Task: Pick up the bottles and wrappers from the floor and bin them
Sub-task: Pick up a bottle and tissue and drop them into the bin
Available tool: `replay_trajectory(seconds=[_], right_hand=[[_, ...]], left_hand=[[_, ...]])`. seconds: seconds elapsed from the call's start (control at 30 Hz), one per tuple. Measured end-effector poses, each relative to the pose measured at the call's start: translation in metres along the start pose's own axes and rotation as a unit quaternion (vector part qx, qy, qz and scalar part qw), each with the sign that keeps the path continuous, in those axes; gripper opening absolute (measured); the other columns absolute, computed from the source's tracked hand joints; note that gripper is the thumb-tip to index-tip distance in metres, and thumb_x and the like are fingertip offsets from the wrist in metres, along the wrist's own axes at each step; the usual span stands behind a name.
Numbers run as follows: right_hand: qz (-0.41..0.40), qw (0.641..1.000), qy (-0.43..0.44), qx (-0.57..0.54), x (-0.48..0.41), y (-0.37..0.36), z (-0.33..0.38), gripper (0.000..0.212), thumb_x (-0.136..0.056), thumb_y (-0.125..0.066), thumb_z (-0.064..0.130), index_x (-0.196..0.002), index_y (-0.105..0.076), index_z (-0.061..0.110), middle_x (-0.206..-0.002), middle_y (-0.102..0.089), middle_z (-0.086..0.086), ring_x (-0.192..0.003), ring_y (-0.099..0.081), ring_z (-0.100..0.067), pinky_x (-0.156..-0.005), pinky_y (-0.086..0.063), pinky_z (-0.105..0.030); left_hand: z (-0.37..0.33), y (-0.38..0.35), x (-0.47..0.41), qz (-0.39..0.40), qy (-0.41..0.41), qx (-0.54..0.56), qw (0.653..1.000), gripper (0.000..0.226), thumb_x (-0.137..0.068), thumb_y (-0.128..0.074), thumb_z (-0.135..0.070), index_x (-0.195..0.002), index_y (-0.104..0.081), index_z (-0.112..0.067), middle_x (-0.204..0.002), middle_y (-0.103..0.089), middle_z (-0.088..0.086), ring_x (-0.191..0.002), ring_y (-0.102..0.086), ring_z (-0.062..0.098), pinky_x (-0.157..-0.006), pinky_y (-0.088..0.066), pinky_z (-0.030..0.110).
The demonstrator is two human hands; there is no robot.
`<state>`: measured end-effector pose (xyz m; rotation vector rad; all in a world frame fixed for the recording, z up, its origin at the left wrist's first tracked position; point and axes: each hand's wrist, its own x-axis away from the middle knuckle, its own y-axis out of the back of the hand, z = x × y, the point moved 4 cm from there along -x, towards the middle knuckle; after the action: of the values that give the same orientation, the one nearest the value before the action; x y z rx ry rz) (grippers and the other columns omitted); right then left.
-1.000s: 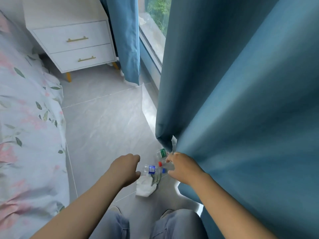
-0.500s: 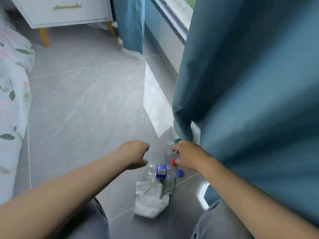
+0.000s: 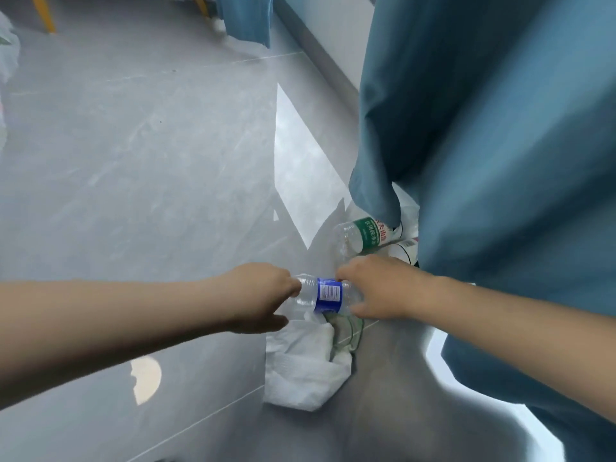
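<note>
Blue-label bottle (image 3: pixel 328 294) lies sideways, long axis left to right, over the far edge of the white wrapper (image 3: pixel 303 365) on the floor (image 3: pixel 133 161). Left hand (image 3: pixel 263 295) curls round its left end. Right hand (image 3: pixel 376 288) grips its right end.

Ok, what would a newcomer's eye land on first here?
Both hands meet at centre on a blue-label bottle, left hand gripping one end, right hand the other. A teal curtain fills the right side, a green-label bottle lying at its hem; a crumpled white wrapper lies just below the hands.
</note>
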<state>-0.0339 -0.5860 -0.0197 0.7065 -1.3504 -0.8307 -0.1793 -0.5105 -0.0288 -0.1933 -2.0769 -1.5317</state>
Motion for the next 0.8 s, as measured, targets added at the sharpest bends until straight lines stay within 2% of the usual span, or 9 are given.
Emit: replay_trajectory(seconds=[0.07,0.13,0.27,0.5,0.6,0.7,0.73,0.8], right_hand=[[-0.002,1.0,-0.005,0.003,0.004,-0.012,-0.005,0.026,-0.084,-0.056,0.03,-0.106,-0.055,0.017,-0.109,-0.059,-0.007,-0.1,-0.058,-0.028,-0.072,-0.042,-0.031],[0.001,1.0,-0.014,-0.002,0.006,-0.019,-0.009,0.033,-0.083,-0.056,0.029,-0.114,-0.054,0.017,-0.112,-0.057,-0.007,-0.101,-0.058,-0.029,-0.071,-0.039,-0.031],[-0.016,1.0,-0.011,0.002,0.001,-0.026,-0.009,0.041,-0.084,-0.057,0.027,-0.123,-0.049,0.016,-0.117,-0.054,-0.008,-0.109,-0.055,-0.029,-0.08,-0.043,-0.033],[-0.042,0.999,0.022,0.003,-0.017,-0.038,-0.002,0.057,-0.085,-0.062,0.035,-0.134,-0.039,0.016,-0.128,-0.051,-0.007,-0.117,-0.048,-0.027,-0.094,-0.037,-0.034],[-0.039,0.999,0.004,0.007,-0.024,-0.05,-0.009,0.055,-0.083,-0.064,0.041,-0.127,-0.044,0.017,-0.122,-0.057,-0.008,-0.112,-0.052,-0.029,-0.086,-0.04,-0.033],[-0.043,0.993,-0.05,-0.095,-0.021,-0.057,-0.026,0.042,-0.075,-0.068,0.041,-0.106,-0.05,0.019,-0.104,-0.06,-0.006,-0.097,-0.059,-0.029,-0.069,-0.04,-0.03],[-0.053,0.988,-0.066,-0.128,-0.019,-0.057,-0.032,0.042,-0.073,-0.069,0.04,-0.102,-0.05,0.018,-0.101,-0.06,-0.005,-0.094,-0.06,-0.028,-0.068,-0.042,-0.03],[-0.085,0.976,-0.09,-0.179,-0.012,-0.053,-0.042,0.048,-0.07,-0.071,0.039,-0.108,-0.052,0.017,-0.105,-0.06,-0.002,-0.096,-0.059,-0.024,-0.077,-0.048,-0.033]], left_hand=[[-0.008,-0.013,0.003,0.008,-0.021,-0.015,1.0,0.046,-0.089,-0.056,-0.042,-0.128,-0.047,-0.02,-0.123,-0.053,0.002,-0.109,-0.054,0.026,-0.087,-0.046,0.035],[-0.017,-0.027,0.006,0.04,-0.022,-0.002,0.999,0.047,-0.088,-0.057,-0.044,-0.127,-0.047,-0.019,-0.124,-0.053,0.003,-0.11,-0.054,0.027,-0.088,-0.045,0.035],[-0.029,-0.053,0.007,0.099,-0.014,0.037,0.994,0.054,-0.084,-0.06,-0.046,-0.128,-0.046,-0.016,-0.125,-0.051,0.005,-0.111,-0.053,0.029,-0.09,-0.046,0.037],[-0.038,-0.058,-0.006,0.055,-0.075,0.016,0.996,0.06,-0.08,-0.065,-0.046,-0.127,-0.042,-0.016,-0.124,-0.046,0.005,-0.109,-0.05,0.026,-0.089,-0.045,0.037],[-0.043,-0.061,-0.011,0.053,-0.095,0.004,0.994,0.069,-0.079,-0.067,-0.044,-0.133,-0.036,-0.015,-0.134,-0.038,0.006,-0.114,-0.046,0.028,-0.092,-0.045,0.039],[-0.045,-0.062,-0.015,0.042,-0.111,-0.004,0.993,0.079,-0.079,-0.068,-0.045,-0.141,-0.027,-0.016,-0.147,-0.024,0.008,-0.124,-0.04,0.029,-0.099,-0.042,0.04],[-0.046,-0.063,-0.016,0.037,-0.117,-0.008,0.992,0.084,-0.079,-0.068,-0.046,-0.143,-0.023,-0.017,-0.151,-0.018,0.009,-0.128,-0.036,0.029,-0.102,-0.04,0.039],[-0.049,-0.064,-0.019,0.029,-0.129,-0.012,0.991,0.095,-0.077,-0.069,-0.048,-0.148,-0.014,-0.018,-0.156,-0.008,0.011,-0.136,-0.028,0.03,-0.107,-0.033,0.036]])
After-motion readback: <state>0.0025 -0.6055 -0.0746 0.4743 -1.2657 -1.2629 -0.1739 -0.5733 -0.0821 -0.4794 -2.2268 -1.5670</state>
